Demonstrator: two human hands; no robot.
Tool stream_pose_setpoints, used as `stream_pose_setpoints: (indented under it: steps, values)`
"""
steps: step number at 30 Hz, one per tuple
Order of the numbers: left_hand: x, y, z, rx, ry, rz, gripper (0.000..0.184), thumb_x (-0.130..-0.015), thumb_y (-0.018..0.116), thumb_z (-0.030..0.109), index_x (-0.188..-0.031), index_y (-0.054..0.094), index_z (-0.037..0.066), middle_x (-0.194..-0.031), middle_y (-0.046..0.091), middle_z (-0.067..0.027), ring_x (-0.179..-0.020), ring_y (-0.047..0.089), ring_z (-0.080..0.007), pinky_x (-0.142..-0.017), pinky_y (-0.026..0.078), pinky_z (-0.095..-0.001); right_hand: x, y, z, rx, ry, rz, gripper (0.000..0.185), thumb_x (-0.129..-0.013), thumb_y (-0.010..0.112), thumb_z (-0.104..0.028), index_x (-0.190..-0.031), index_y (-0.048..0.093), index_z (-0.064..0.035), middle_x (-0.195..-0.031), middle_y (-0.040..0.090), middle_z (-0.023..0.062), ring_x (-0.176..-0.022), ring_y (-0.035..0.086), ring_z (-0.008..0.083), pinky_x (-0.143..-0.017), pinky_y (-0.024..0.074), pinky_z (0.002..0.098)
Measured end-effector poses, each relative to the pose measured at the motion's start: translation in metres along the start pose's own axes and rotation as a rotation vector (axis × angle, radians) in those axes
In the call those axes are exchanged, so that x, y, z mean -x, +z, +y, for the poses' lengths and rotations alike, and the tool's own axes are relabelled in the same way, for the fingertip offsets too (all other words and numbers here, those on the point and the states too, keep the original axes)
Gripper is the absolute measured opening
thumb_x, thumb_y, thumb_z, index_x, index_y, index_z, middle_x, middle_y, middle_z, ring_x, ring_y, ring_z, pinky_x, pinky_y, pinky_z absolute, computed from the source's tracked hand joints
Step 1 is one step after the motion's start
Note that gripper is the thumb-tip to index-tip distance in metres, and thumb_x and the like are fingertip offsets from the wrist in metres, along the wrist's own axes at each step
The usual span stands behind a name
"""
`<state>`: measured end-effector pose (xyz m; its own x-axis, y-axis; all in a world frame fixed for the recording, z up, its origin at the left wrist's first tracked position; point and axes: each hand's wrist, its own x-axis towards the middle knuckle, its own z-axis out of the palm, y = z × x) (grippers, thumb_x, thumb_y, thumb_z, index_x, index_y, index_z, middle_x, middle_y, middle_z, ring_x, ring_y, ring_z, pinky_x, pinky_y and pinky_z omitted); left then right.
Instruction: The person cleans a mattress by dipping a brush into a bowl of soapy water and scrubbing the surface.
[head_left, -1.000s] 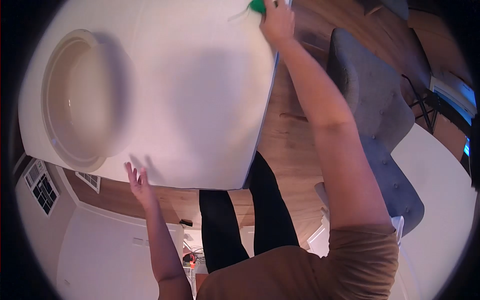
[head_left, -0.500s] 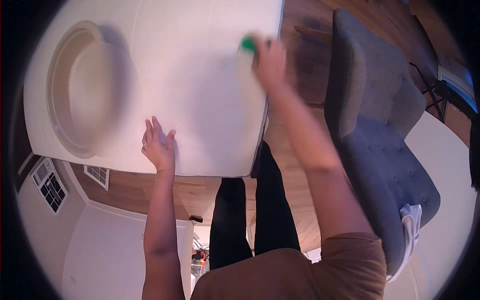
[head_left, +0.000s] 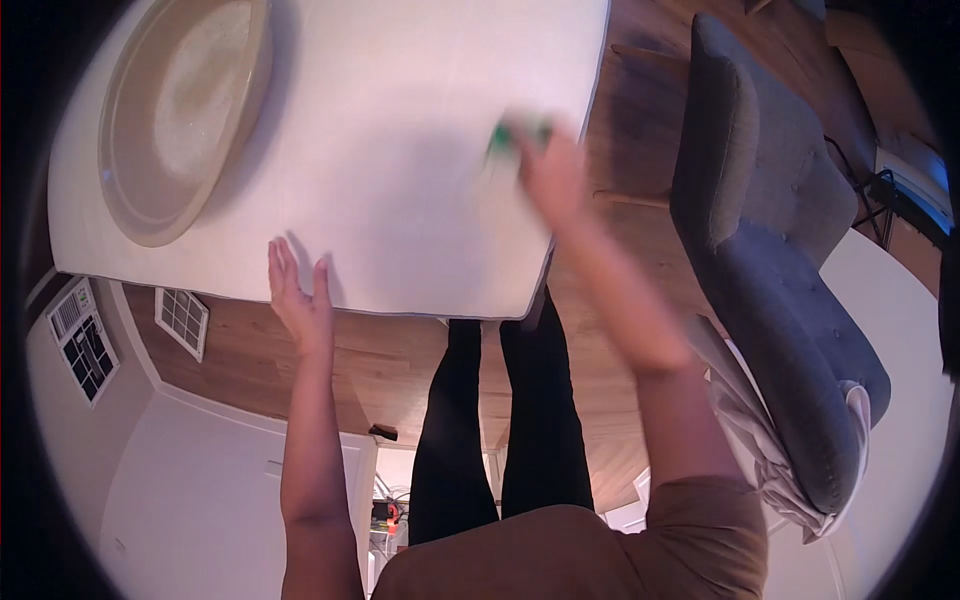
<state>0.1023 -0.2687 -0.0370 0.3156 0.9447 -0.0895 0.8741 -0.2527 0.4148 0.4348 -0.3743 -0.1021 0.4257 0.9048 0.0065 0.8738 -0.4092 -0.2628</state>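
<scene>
My right hand [head_left: 552,170] is closed round a green object [head_left: 505,136], blurred by motion, over the right part of a white padded surface [head_left: 400,180]. The object looks like a brush, though its shape is smeared. My left hand [head_left: 300,295] is near the front edge of the white surface, fingers apart and nothing in them; whether it touches the surface I cannot tell. Beyond it, at the upper left, a large beige basin [head_left: 150,120] stands on the surface, with whitish, cloudy contents that look like foamy liquid.
A grey tufted chair [head_left: 760,230] stands to the right, with a light cloth [head_left: 780,470] by it. Wooden floor [head_left: 610,270] shows beside and below the white surface. Vents [head_left: 182,320] and cables [head_left: 388,515] are farther off.
My right hand has come down from the top edge of the view with the green object. My left hand has shifted slightly. The basin appears higher and tilted differently as the view changed.
</scene>
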Motion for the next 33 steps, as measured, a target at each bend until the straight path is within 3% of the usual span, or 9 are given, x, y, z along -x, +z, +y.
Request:
stream_pose_setpoints:
  steps: [5,11,13,20,22,26,29,30,33]
  values:
    - [0.038,0.001,-0.025,0.056,-0.039,0.047,0.059,-0.086,0.064,0.017,-0.138,0.04,0.0,-0.141,0.039,-0.0235,-0.131,0.038,-0.0376,-0.107,0.032,-0.0416,-0.092,-0.017,0.013,-0.075,0.167,0.315,0.042,-0.079,0.058,-0.006,-0.119,0.058,-0.02,-0.103,0.055,0.019,-0.094,0.054,0.0363,-0.081,0.0431,0.0444]
    - [0.061,-0.015,0.016,0.211,-0.087,-0.018,0.057,-0.086,0.061,0.01,-0.137,0.039,-0.001,-0.14,0.041,-0.0223,-0.13,0.039,-0.0374,-0.108,0.031,-0.0421,0.148,-0.015,-0.096,-0.503,0.508,-0.387,0.034,-0.084,0.057,-0.016,-0.116,0.062,-0.0253,-0.107,0.057,0.0216,-0.102,0.054,0.0378,-0.09,0.0421,0.0461]
    - [0.06,-0.017,0.017,0.134,-0.052,-0.086,0.057,-0.086,0.061,0.009,-0.137,0.038,-0.002,-0.139,0.042,-0.0222,-0.13,0.039,-0.0373,-0.108,0.031,-0.0423,0.138,-0.024,-0.082,-0.235,-0.202,-0.25,0.036,-0.082,0.057,-0.013,-0.115,0.062,-0.0274,-0.1,0.057,0.0197,-0.093,0.056,0.0357,-0.081,0.045,0.0455]
    - [0.0,-0.003,-0.002,0.12,-0.102,0.062,0.055,-0.084,0.061,0.009,-0.134,0.042,-0.002,-0.138,0.044,-0.0236,-0.128,0.041,-0.0397,-0.104,0.034,-0.0438,-0.175,-0.033,0.027,0.076,0.079,0.21,0.039,-0.081,0.053,-0.004,-0.116,0.06,-0.0187,-0.091,0.055,0.0182,-0.083,0.057,0.0347,-0.069,0.0464,0.0455]
    - [-0.007,0.013,0.02,0.153,-0.154,0.026,0.053,-0.084,0.06,0.008,-0.133,0.044,-0.002,-0.137,0.045,-0.0225,-0.127,0.042,-0.0399,-0.105,0.033,-0.0429,-0.143,-0.026,0.018,-0.009,0.149,0.103,0.036,-0.081,0.053,-0.005,-0.115,0.06,-0.0153,-0.086,0.054,0.0187,-0.078,0.057,0.0356,-0.066,0.0462,0.0465]
    - [-0.039,0.039,0.088,0.047,-0.038,-0.092,0.057,-0.083,0.061,0.012,-0.137,0.043,0.005,-0.142,0.042,-0.0175,-0.129,0.041,-0.0357,-0.1,0.034,-0.0461,0.041,-0.024,-0.041,-0.281,-0.337,-0.249,0.032,-0.085,0.052,-0.012,-0.113,0.062,-0.0254,-0.096,0.058,0.0154,-0.089,0.058,0.0334,-0.071,0.0475,0.0456]
    - [-0.063,0.043,0.137,-0.11,-0.099,-0.224,0.063,-0.083,0.063,0.017,-0.141,0.039,0.01,-0.147,0.034,-0.0146,-0.134,0.035,-0.0333,-0.101,0.03,-0.0481,-0.018,-0.027,0.005,-0.224,-0.508,-0.307,0.027,-0.088,0.051,-0.019,-0.111,0.063,-0.0248,-0.098,0.058,0.0152,-0.091,0.058,0.0314,-0.073,0.047,0.0445]
    - [-0.073,0.041,0.135,-0.116,-0.113,-0.23,0.063,-0.083,0.063,0.017,-0.141,0.039,0.01,-0.147,0.034,-0.0146,-0.134,0.035,-0.0333,-0.101,0.03,-0.0481,-0.076,-0.013,0.023,-0.367,-0.206,-0.374,0.027,-0.089,0.05,-0.023,-0.113,0.061,-0.0228,-0.096,0.058,0.0148,-0.088,0.058,0.0308,-0.072,0.0467,0.0439]
    - [-0.09,0.052,0.148,-0.164,-0.163,-0.25,0.066,-0.083,0.063,0.02,-0.143,0.036,0.012,-0.15,0.03,-0.0133,-0.137,0.03,-0.031,-0.102,0.028,-0.0487,-0.259,-0.028,0.11,0.144,-0.189,-0.158,0.04,-0.082,0.054,-0.011,-0.119,0.059,-0.0256,-0.096,0.055,0.0154,-0.081,0.058,0.0339,-0.071,0.0481,0.0467]
